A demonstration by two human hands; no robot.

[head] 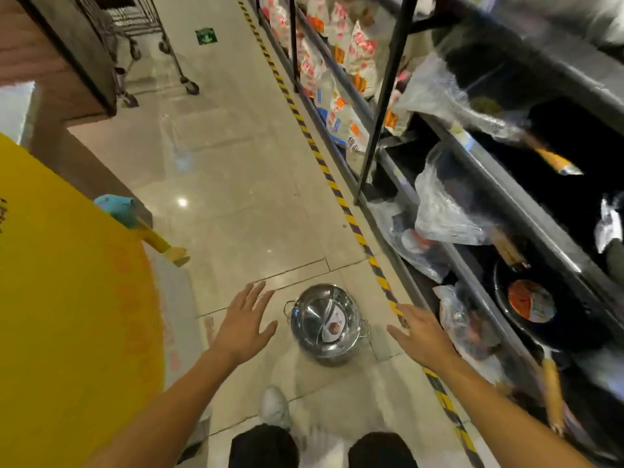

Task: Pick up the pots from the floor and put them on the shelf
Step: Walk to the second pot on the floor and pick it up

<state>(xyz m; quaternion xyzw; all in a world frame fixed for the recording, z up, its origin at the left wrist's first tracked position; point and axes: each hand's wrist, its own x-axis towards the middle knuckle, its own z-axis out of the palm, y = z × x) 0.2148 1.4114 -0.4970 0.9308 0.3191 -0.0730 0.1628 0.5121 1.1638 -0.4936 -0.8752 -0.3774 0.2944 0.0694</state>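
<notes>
A shiny steel pot with two small side handles and a paper label inside stands on the tiled floor, near the striped floor tape. My left hand hovers to the left of the pot with fingers spread, holding nothing. My right hand is stretched out to the right of the pot, also spread and holding nothing. Neither hand touches the pot. The dark metal shelf runs along the right, its tiers holding pans and woks wrapped in plastic.
A yellow display fills the left side. Shopping carts stand far up the aisle. Yellow-and-black tape lines the floor beside the shelf. Bagged goods fill the far shelves. My shoes are just below the pot.
</notes>
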